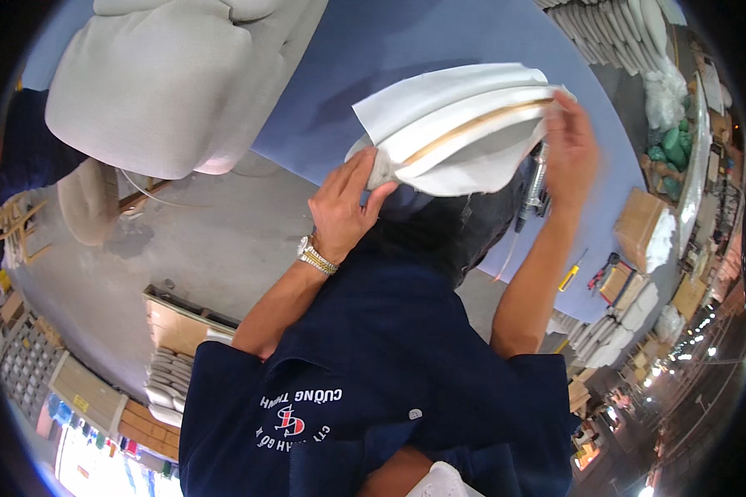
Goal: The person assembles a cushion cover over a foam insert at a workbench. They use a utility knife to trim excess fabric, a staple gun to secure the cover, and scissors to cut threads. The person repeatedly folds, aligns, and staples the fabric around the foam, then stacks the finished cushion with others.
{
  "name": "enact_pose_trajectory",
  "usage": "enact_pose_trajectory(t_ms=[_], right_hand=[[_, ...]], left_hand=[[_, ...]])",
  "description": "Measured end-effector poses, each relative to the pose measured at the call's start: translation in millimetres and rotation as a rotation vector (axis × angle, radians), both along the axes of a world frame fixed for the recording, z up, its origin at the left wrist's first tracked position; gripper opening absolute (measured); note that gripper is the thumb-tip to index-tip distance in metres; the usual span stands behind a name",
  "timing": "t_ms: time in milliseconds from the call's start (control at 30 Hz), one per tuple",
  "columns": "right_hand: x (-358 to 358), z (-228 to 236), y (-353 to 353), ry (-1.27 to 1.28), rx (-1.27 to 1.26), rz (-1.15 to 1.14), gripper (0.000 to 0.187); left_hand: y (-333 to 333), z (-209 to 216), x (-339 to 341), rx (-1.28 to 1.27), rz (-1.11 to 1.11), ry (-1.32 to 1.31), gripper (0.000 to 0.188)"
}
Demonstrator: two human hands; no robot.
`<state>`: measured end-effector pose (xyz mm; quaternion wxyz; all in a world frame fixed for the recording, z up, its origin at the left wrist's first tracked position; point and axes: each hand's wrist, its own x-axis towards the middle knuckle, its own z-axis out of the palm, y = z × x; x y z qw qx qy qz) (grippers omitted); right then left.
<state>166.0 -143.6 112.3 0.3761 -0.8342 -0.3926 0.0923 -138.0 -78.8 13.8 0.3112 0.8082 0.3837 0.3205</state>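
In front of my chest I hold a curved upholstered pad (472, 124), white and pale grey, with a tan strip along its edge and a flap of white material standing up at the back. My left hand (346, 205) grips its left end, thumb on the near side, with a wristwatch on that wrist. At the opposite end my right hand (570, 149) is smeared by motion, its fingers curled over the pad's upper corner. A slim metallic tool (532, 195) with a dark end shows beside the right forearm. Dark material lies beneath the pad.
The blue tabletop (331, 108) spreads ahead. Large grey cushions (149, 91) stand at the far left, near a person's dark sleeve (37, 141). To the right lie a yellow-handled screwdriver (569, 277), a red-handled tool (602, 270) and a cardboard box (638, 224). Stacked pads (613, 33) stand far right.
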Motion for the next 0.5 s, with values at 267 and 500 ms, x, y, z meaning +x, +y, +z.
enact_pose_trajectory(t_ms=[267, 500], right_hand=[[-147.2, -7.4, 17.3, 0.202, -0.353, 0.368, 0.029], [-171.2, -34.4, 19.9, 0.015, -0.309, 0.367, 0.034]], left_hand=[[2.4, -5.5, -8.2, -0.009, -0.006, -0.050, 0.050], [-0.8, -16.1, -14.6, -0.061, -0.015, -0.110, 0.052]])
